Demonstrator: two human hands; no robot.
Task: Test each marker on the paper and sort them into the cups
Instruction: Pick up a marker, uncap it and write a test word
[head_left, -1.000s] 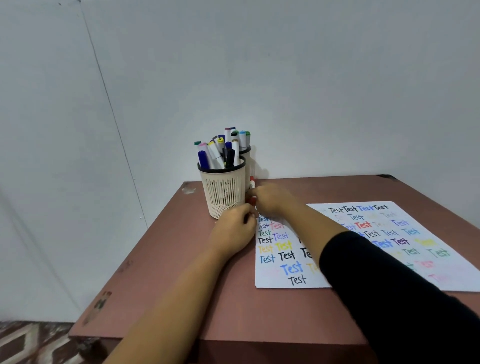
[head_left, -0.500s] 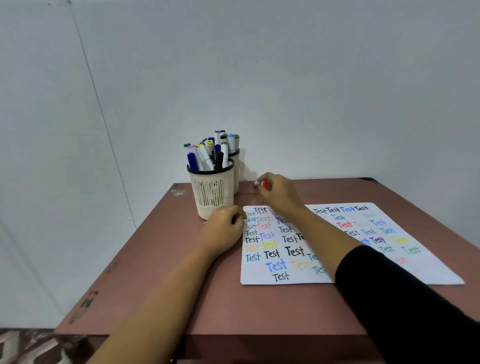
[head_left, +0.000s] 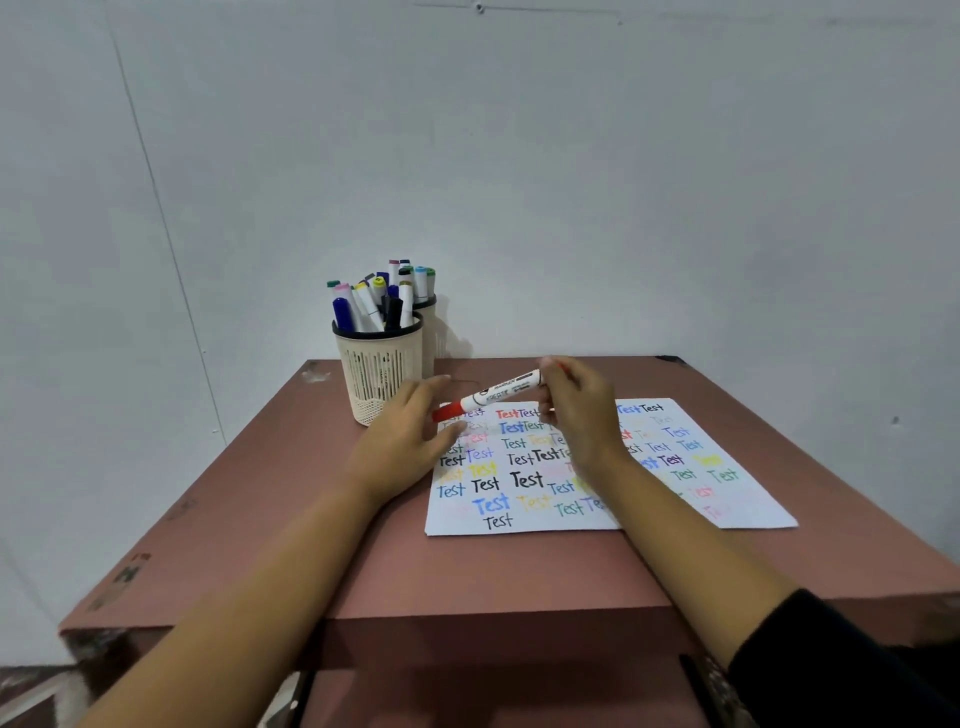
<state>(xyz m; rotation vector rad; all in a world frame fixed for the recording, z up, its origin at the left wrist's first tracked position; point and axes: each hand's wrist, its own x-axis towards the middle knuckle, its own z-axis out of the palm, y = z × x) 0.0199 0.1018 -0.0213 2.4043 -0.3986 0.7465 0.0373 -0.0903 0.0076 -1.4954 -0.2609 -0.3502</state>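
— Marker (head_left: 488, 396)?
— Over the paper (head_left: 519, 514), pinched by right hand (head_left: 582, 415) fingers.
— Left hand (head_left: 410, 441) fingers?
— Straight, blurry. Touching the red cap (head_left: 445, 413)? Cannot tell.
— Back cup (head_left: 430, 332)?
— Mostly hidden behind front cup (head_left: 376, 374). Sleeve (head_left: 841, 660) cut off at the edge.

Marker: white barrel, red cap on (head_left: 488, 397); tilted, cap end lower left; held by the right hand (head_left: 582, 410) above the paper's far left part.
Paper: white sheet (head_left: 753, 509), flat, covered with "Test" in many colours.
Near cup: cream, slotted, black rim (head_left: 376, 379); upright, full, just left of the paper's far corner.
Far cup: (head_left: 430, 332) directly behind, mostly hidden, also filled.
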